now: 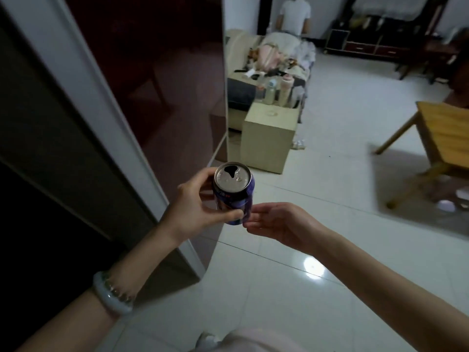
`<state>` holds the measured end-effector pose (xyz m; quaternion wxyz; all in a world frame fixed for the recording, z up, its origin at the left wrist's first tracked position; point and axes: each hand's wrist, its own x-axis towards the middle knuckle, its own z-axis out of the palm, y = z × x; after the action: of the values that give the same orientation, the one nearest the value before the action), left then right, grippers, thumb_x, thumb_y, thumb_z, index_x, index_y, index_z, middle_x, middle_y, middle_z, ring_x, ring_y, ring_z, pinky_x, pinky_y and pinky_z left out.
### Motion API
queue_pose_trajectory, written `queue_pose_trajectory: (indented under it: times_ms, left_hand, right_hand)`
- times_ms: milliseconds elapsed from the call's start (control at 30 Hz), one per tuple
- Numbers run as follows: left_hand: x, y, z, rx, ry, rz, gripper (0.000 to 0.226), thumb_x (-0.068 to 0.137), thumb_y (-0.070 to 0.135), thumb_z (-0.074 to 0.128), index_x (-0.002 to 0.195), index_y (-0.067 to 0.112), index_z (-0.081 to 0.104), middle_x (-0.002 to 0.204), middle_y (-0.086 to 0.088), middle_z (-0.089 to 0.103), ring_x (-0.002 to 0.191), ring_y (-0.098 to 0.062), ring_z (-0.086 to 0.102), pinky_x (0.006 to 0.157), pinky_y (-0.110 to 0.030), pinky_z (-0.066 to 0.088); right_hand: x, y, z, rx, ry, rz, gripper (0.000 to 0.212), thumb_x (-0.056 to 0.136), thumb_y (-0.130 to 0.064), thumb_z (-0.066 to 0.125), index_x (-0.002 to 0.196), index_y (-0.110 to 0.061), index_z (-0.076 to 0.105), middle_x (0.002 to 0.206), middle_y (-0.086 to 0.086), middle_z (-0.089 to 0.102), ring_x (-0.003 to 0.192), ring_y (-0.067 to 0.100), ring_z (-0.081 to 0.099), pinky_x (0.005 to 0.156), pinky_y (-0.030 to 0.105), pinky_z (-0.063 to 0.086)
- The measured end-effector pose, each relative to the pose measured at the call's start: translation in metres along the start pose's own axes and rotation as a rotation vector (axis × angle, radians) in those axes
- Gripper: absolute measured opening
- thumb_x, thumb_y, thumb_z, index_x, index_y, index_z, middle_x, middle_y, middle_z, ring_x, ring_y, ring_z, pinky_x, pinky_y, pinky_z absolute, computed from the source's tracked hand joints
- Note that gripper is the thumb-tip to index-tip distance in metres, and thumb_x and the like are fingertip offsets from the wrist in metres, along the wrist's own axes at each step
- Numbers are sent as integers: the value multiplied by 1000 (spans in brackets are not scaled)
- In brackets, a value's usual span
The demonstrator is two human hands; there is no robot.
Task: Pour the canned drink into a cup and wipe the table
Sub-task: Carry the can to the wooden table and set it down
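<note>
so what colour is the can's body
Purple-blue can with a silver top, seen in the head view.

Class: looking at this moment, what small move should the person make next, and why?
Probably pass the opened purple aluminium can from the left hand, which grips it over the white tiled floor, to the right hand, open with fingers at its base.

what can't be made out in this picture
Head view:
- can: drink level hidden in the dark opening; label blurred, partly covered by the left hand.
- right hand: whether its fingertips touch the can is unclear.
- wooden table: blurred, cut off by the right edge.
- things under it: too blurred to name.
</note>
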<state>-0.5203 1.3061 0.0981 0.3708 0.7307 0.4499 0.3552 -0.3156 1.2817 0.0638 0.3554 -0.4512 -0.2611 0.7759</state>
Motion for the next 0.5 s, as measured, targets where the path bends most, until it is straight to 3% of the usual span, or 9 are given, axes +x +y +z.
queue_pose_trajectory:
  times_ms: [167, 333, 500]
  left_hand:
    - [15, 24, 56, -56, -115, 68, 68, 53, 15, 90, 107, 32, 53, 103, 17, 62, 96, 6, 60, 75, -7, 46]
    - [19, 47, 119, -99, -216, 113, 67, 53, 13, 90, 109, 26, 56, 102, 15, 64, 94, 2, 62, 75, -10, 48]
    - [17, 72, 184, -111, -330, 177, 69, 53, 17, 90, 113, 25, 56, 103, 18, 64, 96, 3, 61, 78, -13, 50]
  right_hand:
    - [-50, 7, -48, 57, 116, -81, 45, 80, 12, 27, 109, 8, 62, 102, 21, 66, 89, 26, 66, 87, 30, 55]
    - [-98, 21, -95, 128, 213, -138, 46, 80, 12, 26, 113, 9, 59, 103, 22, 65, 88, 26, 66, 83, 29, 55]
    - [-149, 41, -139, 194, 317, -206, 46, 79, 14, 24, 103, 6, 62, 95, 19, 68, 84, 25, 66, 83, 28, 55]
